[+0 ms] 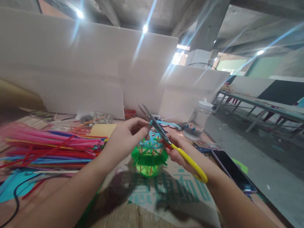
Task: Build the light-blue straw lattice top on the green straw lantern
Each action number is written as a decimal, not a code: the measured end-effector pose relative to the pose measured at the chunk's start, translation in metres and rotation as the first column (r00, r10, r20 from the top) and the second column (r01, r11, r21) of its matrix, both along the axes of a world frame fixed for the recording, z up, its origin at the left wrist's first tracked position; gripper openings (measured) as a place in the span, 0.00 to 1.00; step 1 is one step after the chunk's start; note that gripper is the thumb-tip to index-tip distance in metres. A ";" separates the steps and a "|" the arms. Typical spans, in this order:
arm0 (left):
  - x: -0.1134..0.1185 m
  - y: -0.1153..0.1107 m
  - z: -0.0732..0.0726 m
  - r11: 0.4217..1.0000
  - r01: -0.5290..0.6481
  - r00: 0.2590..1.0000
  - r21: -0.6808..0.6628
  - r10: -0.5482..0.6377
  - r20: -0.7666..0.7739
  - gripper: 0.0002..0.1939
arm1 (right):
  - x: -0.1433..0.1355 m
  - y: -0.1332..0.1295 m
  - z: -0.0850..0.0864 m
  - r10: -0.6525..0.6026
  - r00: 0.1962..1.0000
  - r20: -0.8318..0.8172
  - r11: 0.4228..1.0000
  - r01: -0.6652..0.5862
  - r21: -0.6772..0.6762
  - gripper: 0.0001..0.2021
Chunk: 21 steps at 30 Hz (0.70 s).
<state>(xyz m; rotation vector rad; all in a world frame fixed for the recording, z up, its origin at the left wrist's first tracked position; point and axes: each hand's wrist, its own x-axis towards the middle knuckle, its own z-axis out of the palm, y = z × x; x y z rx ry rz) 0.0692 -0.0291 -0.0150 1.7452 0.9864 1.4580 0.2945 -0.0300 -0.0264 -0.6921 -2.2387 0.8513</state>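
My right hand holds a pair of scissors with yellow handles. The grey blades point up and to the left, slightly apart. Beside them, my left hand is closed in a pinch at a small blue piece, whose exact kind is too small to make out. Below both hands a small green craft model stands on the table, with a fringed green band, orange uprights and a lattice of light blue strips on top. My left fingers partly cover its upper edge.
Bundles of pink, red and blue pipe cleaners lie on the left. A lidded clear plastic jar stands behind on the right, with a phone nearer the table edge. White boards rise behind; a printed sheet lies in front.
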 end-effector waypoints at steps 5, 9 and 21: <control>0.000 -0.002 0.002 1.000 -0.023 0.997 0.014 0.024 -0.067 0.09 | 0.002 -0.003 0.001 0.017 0.998 -0.064 0.993 -0.024 -0.113 0.29; -0.001 -0.003 0.003 1.000 -0.024 0.992 0.007 0.025 -0.124 0.08 | 0.011 0.000 -0.005 -0.009 0.997 -0.082 0.982 -0.007 -0.191 0.32; 0.010 0.007 0.002 0.998 -0.014 0.991 0.054 0.022 -0.135 0.12 | 0.015 0.001 -0.005 -0.047 0.991 -0.127 0.990 0.029 -0.136 0.28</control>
